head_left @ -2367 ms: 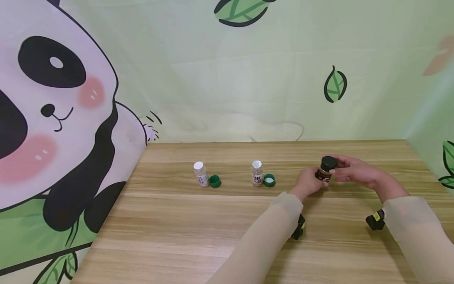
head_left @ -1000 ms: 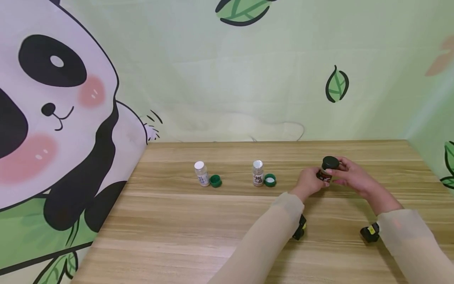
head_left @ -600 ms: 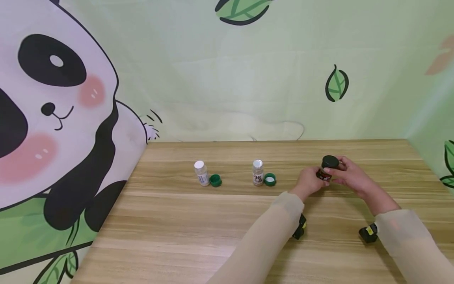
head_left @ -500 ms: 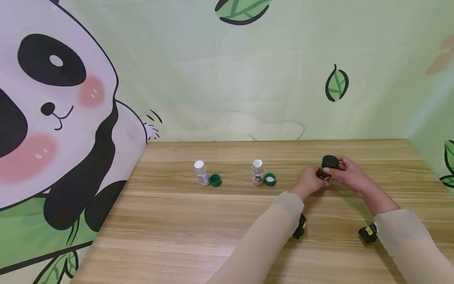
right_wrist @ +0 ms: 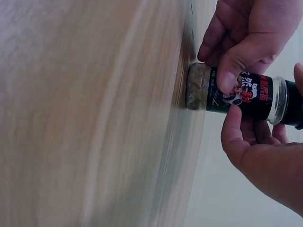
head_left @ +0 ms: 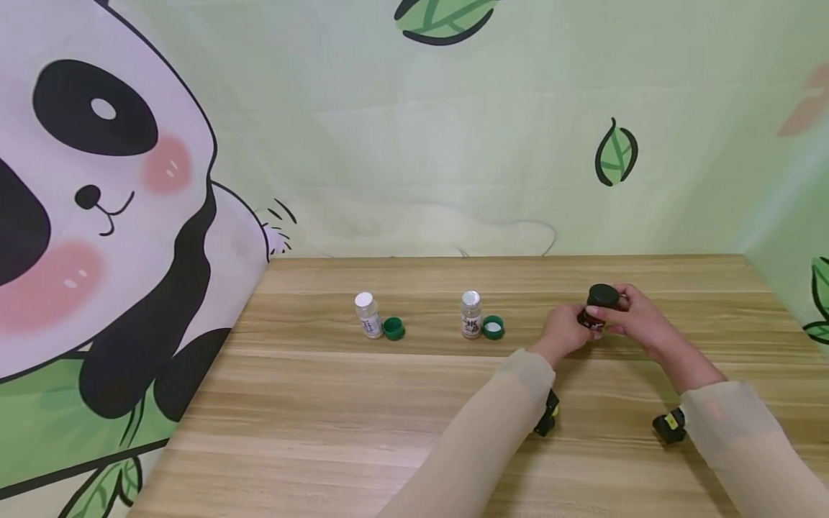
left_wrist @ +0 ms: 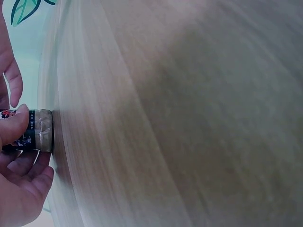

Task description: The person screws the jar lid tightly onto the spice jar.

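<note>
Right of frame: left hand (head_left: 563, 333) grips cylindrical black-labelled glass jar (right_wrist: 253, 99), right hand (head_left: 641, 318) grasps round black plastic cap (head_left: 603, 293). Likely uncapping; next calls for steady twist.

My feed shows a wood-grain counter (head_left: 324, 424) carrying a white-topped bottle (head_left: 368, 318), a green cap (head_left: 393, 330), a silver-topped bottle (head_left: 471, 316), a second green cap (head_left: 494, 329) and a black-lidded jar (head_left: 601, 297).

Room on left front tabletop (head_left: 291, 424), gap between left green cap (head_left: 393, 329) and silver-topped bottle (head_left: 471, 315), black-capped jar (head_left: 602, 298) blocking right rear
</note>
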Motion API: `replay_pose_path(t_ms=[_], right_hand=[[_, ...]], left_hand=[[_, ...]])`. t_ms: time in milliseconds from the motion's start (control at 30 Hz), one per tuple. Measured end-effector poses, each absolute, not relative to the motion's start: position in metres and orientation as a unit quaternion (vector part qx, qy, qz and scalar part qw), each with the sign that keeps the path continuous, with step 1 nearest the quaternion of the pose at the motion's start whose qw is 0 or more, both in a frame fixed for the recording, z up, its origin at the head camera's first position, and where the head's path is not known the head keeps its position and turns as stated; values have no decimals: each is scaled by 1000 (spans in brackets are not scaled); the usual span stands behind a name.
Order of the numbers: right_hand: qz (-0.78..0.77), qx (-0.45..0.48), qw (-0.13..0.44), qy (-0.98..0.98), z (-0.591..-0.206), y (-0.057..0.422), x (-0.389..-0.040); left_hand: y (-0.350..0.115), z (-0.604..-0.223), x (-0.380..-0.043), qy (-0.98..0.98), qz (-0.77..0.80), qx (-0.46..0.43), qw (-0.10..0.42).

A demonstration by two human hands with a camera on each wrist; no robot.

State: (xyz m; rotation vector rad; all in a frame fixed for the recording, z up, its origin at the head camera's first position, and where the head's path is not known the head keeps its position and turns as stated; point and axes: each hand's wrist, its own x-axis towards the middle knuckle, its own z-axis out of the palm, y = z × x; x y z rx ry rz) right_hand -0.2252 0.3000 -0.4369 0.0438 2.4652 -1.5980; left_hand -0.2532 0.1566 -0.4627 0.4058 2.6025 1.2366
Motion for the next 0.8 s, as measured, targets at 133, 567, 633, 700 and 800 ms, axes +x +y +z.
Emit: replay_pose_path(t_ms=[133, 567, 633, 700, 800], right_hand=[[-546, -22, 130, 828, -436, 307, -226], [-563, -108, 236, 784, -432, 341, -244], [-561, -103, 236, 787, -430, 341, -244], [-553, -104, 234, 793, -429, 340, -245], [-546, -106, 230, 798, -429, 338, -245]], left_hand=[[157, -464, -254, 892, 413, 143, 110], [158, -462, -252, 891, 419, 119, 127], [159, -462, -252, 890, 421, 116, 128], [159, -462, -252, 889, 424, 115, 129], [160, -463, -252, 889, 424, 116, 126]])
